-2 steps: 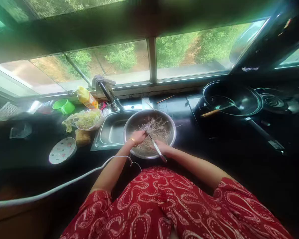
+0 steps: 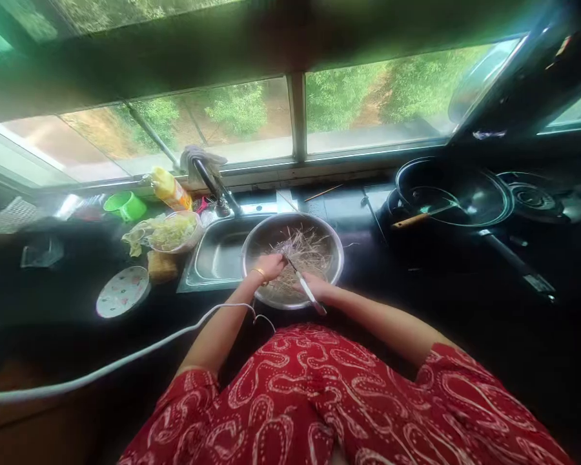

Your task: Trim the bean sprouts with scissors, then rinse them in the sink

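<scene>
A wide steel basin (image 2: 339, 248) holds a heap of thin, dry-looking stalks or roots (image 2: 312, 248). My left hand (image 2: 271, 265) is inside the basin, its fingers closed around the dark end of a slender tool with a white middle (image 2: 307, 290). That tool slants over my right hand towards me, and its exact kind is unclear. Low in the basin, my right hand (image 2: 318, 287) reaches among the stalks, with its fingers mostly hidden by the tool and the heap.
Left of the basin is a steel sink (image 2: 217, 258) with a tap (image 2: 213, 184). A bowl of pale leafy vegetables (image 2: 172, 232), a floral plate (image 2: 123, 292), a green cup (image 2: 126, 206) and a yellow bottle (image 2: 169, 187) stand further left. A wok (image 2: 489, 200) sits right; a white cable (image 2: 140, 352) crosses in front.
</scene>
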